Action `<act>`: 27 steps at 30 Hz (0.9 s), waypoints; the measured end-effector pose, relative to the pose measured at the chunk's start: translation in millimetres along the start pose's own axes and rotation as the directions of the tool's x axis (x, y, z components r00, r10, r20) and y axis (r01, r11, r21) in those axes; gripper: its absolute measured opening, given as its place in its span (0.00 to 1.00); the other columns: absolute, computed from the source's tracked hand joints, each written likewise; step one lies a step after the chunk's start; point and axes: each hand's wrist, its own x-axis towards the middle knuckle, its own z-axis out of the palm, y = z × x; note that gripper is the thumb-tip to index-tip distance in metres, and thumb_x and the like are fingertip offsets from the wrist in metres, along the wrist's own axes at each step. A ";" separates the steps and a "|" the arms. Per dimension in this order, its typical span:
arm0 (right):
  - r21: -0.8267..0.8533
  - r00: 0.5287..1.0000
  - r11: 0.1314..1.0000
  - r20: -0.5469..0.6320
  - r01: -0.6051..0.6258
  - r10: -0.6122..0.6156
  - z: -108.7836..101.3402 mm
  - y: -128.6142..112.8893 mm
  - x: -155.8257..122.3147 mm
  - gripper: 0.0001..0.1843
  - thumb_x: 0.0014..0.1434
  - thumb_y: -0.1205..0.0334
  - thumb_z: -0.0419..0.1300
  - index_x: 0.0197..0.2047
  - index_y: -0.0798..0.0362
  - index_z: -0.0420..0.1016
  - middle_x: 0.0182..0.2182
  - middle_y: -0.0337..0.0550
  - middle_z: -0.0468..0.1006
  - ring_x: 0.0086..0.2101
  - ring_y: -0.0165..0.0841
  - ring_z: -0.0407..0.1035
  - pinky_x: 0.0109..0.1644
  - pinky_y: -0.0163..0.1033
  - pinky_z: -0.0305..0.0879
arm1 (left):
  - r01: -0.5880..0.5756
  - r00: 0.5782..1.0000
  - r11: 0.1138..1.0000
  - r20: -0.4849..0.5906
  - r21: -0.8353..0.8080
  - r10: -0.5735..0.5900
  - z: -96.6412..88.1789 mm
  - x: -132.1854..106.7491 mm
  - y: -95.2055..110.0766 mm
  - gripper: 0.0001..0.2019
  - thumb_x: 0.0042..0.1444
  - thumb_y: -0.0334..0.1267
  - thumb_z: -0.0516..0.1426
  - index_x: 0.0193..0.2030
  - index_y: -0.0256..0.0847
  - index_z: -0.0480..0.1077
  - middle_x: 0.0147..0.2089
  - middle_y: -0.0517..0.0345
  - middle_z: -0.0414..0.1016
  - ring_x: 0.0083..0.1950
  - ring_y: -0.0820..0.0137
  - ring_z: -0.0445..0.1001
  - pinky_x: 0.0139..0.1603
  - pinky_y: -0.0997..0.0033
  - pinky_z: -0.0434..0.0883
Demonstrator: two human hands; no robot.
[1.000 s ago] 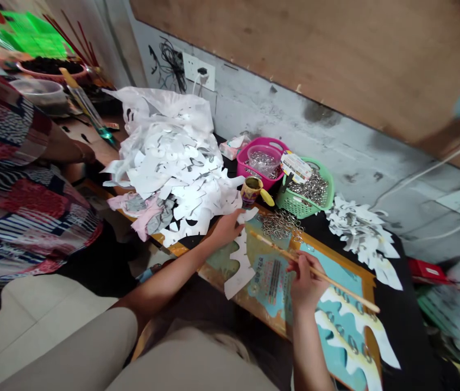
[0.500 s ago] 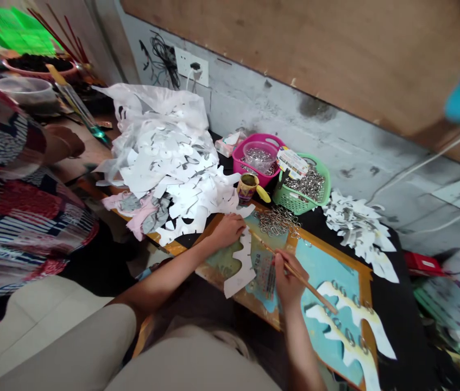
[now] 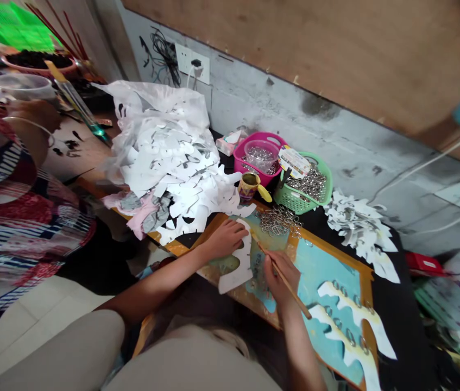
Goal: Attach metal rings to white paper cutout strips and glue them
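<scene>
Left hand (image 3: 224, 239) open, flat, pressing white paper cutout (image 3: 241, 267) on painted board (image 3: 370, 288). Right hand (image 3: 281, 277) pinches thin wooden stick (image 3: 295, 296) narrowly. Cutout likely light, flimsy, creases easily; best lifted by edge.

Left hand (image 3: 224, 239) pressing white paper cutout (image 3: 240, 266) onto painted board (image 3: 327, 260). Right hand (image 3: 281, 277) gripping wooden stick (image 3: 298, 301), upper tip just beside cutout. Loose metal rings (image 3: 276, 221) at board's far edge. Beyond: pink basket (image 3: 240, 157) and green basket (image 3: 295, 202), both holding rings. Paper scrap pile (image 3: 164, 157) to left.
</scene>
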 end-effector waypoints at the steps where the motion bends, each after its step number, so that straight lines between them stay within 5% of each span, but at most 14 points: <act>1: -0.003 1.000 1.000 0.018 0.000 0.000 -0.4 -0.9 0.0 0.12 0.63 0.68 0.56 0.46 0.52 0.79 0.38 0.46 0.80 0.37 0.35 0.75 0.43 0.40 0.73 | -0.019 1.000 1.000 0.003 0.005 0.019 0.8 0.9 -0.8 0.10 0.61 0.29 0.53 0.47 0.40 0.72 0.51 0.47 0.73 0.51 0.60 0.69 0.59 0.54 0.63; 7: -0.058 0.990 0.997 0.137 0.053 -0.044 -2.9 -6.2 2.1 0.14 0.64 0.69 0.54 0.48 0.53 0.77 0.39 0.48 0.78 0.39 0.35 0.74 0.44 0.40 0.72 | -0.095 0.992 0.994 0.084 0.062 0.089 -4.2 -3.2 1.2 0.11 0.59 0.28 0.53 0.42 0.40 0.76 0.52 0.48 0.75 0.55 0.58 0.70 0.68 0.51 0.55; 13: -0.119 0.967 0.984 0.233 0.129 -0.098 -2.0 -9.9 0.8 0.13 0.64 0.68 0.52 0.47 0.54 0.77 0.40 0.50 0.77 0.40 0.36 0.73 0.45 0.41 0.73 | 0.000 0.998 0.999 0.060 -0.045 0.002 -8.7 -15.9 9.5 0.12 0.62 0.37 0.53 0.48 0.39 0.74 0.58 0.46 0.72 0.58 0.57 0.70 0.69 0.50 0.57; 18: -0.131 0.953 0.979 0.281 0.158 -0.116 -2.2 -17.4 -4.1 0.12 0.64 0.67 0.54 0.46 0.53 0.77 0.41 0.50 0.76 0.41 0.37 0.72 0.45 0.41 0.72 | 0.073 0.995 0.997 0.075 -0.035 -0.070 -0.5 -22.3 10.9 0.15 0.65 0.44 0.53 0.53 0.40 0.69 0.68 0.43 0.61 0.69 0.53 0.59 0.71 0.46 0.52; 27: -0.124 0.933 0.981 0.347 0.149 -0.098 -1.8 -16.8 -10.5 0.20 0.64 0.71 0.52 0.58 0.53 0.71 0.47 0.52 0.76 0.46 0.39 0.73 0.48 0.43 0.73 | 0.151 0.984 0.983 0.107 -0.102 -0.140 1.2 -20.2 7.2 0.38 0.59 0.52 0.58 0.69 0.36 0.50 0.66 0.38 0.65 0.72 0.53 0.55 0.73 0.44 0.38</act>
